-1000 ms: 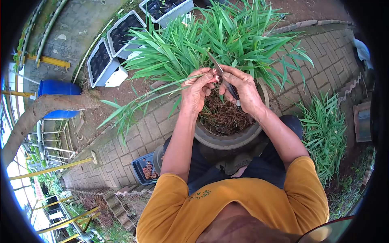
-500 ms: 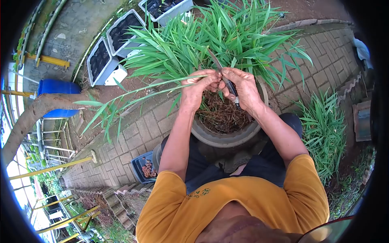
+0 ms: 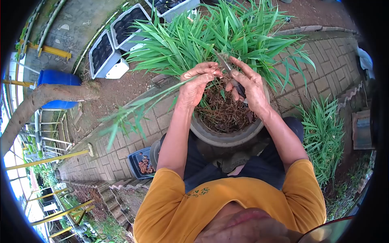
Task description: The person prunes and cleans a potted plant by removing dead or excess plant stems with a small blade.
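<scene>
Green stalks (image 3: 170, 88), their reddish base (image 3: 219, 73) pinched in the left hand (image 3: 192, 90) above the near pot (image 3: 227, 142), trail left, now clear of the knife (image 3: 223, 62) that the right hand (image 3: 254, 91) grips and has drawn away.

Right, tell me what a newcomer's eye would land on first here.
Probably the big spread of bright green leaves beyond the round pot, and the orange shirt at the bottom. Next, likely the knife in the right hand, beside the left hand with its long leafy stem.
</scene>
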`<state>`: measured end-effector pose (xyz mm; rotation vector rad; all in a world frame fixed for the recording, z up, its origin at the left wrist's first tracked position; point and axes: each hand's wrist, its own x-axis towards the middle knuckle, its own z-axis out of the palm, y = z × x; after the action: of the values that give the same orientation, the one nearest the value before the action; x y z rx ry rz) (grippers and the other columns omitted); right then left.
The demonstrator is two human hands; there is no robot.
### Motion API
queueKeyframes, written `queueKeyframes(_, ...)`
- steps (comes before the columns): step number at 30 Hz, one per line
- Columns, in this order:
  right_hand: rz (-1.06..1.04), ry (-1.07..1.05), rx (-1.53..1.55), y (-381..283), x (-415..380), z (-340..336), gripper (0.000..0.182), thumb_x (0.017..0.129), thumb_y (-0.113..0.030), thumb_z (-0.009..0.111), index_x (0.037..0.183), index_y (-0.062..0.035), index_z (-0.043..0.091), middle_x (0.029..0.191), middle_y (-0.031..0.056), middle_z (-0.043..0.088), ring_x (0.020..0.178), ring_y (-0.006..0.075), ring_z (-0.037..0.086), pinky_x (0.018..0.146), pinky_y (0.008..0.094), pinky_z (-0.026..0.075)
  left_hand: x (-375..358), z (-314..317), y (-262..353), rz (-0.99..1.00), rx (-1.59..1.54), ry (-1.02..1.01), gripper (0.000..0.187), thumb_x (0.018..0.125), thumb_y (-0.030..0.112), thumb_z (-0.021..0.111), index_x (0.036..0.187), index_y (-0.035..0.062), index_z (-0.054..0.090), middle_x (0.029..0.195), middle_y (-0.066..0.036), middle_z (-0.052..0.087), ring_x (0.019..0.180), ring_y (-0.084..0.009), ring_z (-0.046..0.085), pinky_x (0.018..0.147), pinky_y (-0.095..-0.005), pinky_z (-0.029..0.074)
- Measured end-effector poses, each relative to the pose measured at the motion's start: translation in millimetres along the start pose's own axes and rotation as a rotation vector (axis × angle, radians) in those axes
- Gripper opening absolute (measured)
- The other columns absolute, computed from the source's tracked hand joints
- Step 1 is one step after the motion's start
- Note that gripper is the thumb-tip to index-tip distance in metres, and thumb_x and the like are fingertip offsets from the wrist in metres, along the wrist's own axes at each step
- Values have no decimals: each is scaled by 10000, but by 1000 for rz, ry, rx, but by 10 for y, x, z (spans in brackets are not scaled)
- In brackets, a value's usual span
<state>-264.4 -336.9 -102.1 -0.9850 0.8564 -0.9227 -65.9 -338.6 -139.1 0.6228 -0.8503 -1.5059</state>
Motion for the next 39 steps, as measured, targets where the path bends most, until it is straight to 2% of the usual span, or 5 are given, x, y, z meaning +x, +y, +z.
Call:
queueKeyframes(12, -148, -14, -93, 115, 160, 106, 390, 903, -116, 605, 1283, -51, 548, 679, 15, 602, 501, 36, 471, 447, 189, 367, 36, 112, -281, -48, -581, 253, 251, 884, 93, 629, 1084, -43, 565, 1020, -132, 639, 930, -178, 619, 783, -269, 529)
queueKeyframes(18, -127, -100, 14, 48, 94, 129, 419, 903, -126, 600, 1307, -49, 521, 703, 34, 611, 507, 51, 486, 460, 192, 373, 71, 28, -104, 28, -379, 106, 251, 822, 6, 624, 1058, -74, 595, 1049, -163, 652, 928, -217, 644, 838, -310, 531)
queueKeyframes(25, -420, 107, -135, 259, -205, 36, 458, 884, -102, 631, 1320, -44, 503, 773, -4, 584, 568, 38, 477, 506, 190, 384, 271, 134, -47, -109, -287, -236, 330, 795, 10, 632, 1112, -78, 599, 1099, -191, 643, 957, -234, 648, 855, -330, 523)
queueKeyframes(29, -320, 188, -297, 375, -130, -240, 446, 858, -80, 655, 1287, -41, 541, 842, -26, 602, 647, 26, 440, 582, 198, 404, 200, 203, -548, -280, -458, 193, 388, 833, 94, 639, 1197, -15, 560, 1074, -131, 647, 971, -200, 626, 874, -317, 506)
queueKeyframes(39, -272, 109, -463, 493, -172, -281, 435, 890, -132, 625, 1298, -37, 510, 1035, 32, 653, 742, 74, 555, 688, 245, 478, 52, 156, -606, -357, -392, 303, 234, 813, 50, 639, 1033, -20, 600, 985, -117, 660, 924, -217, 635, 865, -363, 519)
